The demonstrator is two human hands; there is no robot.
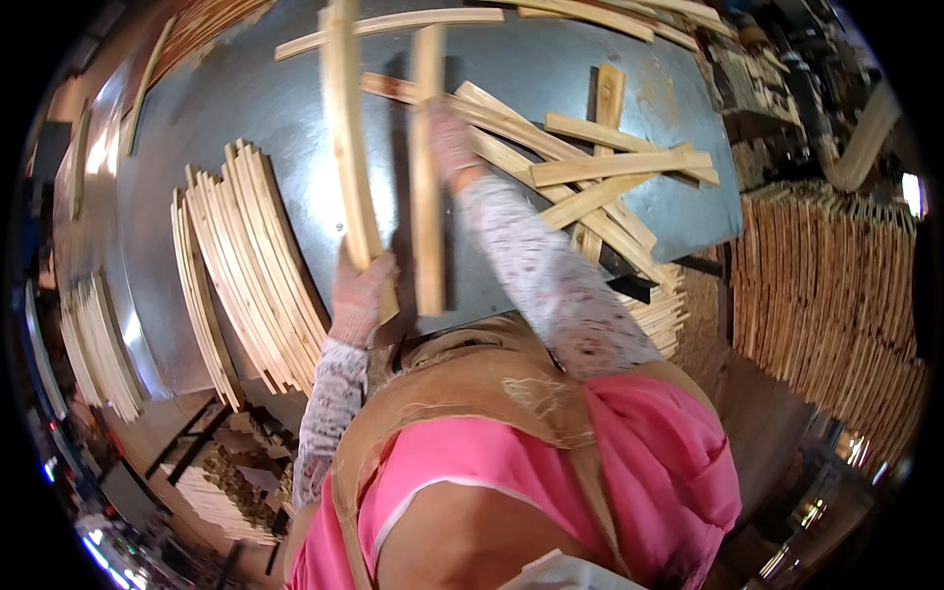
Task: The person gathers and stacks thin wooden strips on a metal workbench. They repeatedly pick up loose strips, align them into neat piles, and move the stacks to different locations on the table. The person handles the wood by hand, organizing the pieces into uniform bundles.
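Observation:
My gloved left hand (pixel 360 295) is closed round the near end of a long pale wooden strip (pixel 346 138), which points away from me across the metal table. Just to its right, my gloved right hand (pixel 450 144) grips a second, shorter wooden strip (pixel 428 216) along its upper part; motion blurs this strip. The two strips run nearly parallel with a gap between them. Right of my right hand lies a loose, crisscrossed heap of wooden strips (pixel 590 162). A row of strips laid side by side (pixel 246 261) rests left of my left hand.
The grey metal table (pixel 265 108) carries more strips (pixel 413 20) along its far edge. Another bundle of strips (pixel 100 344) lies at the far left. Tall stacked wood (pixel 826 315) stands to the right, beside machinery with a pale hose (pixel 870 138). Cut pieces (pixel 241 472) sit below on the left.

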